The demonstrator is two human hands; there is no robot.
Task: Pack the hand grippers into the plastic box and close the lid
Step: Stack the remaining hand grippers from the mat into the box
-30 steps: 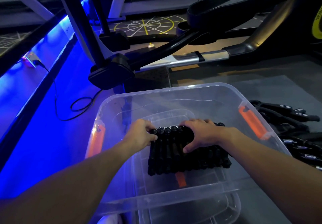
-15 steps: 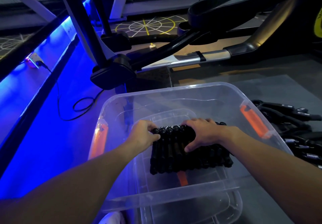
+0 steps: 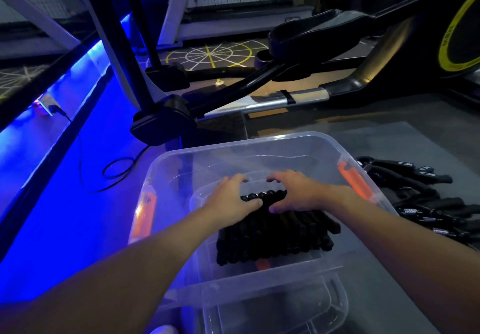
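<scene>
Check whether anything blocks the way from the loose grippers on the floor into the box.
Nothing visible does. The loose hand grippers lie just right of the plastic box, whose top is uncovered. The left hand and right hand rest on the packed row inside.

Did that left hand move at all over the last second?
Yes. The left hand has slid right, away from the left orange clip, toward the right hand.
</scene>
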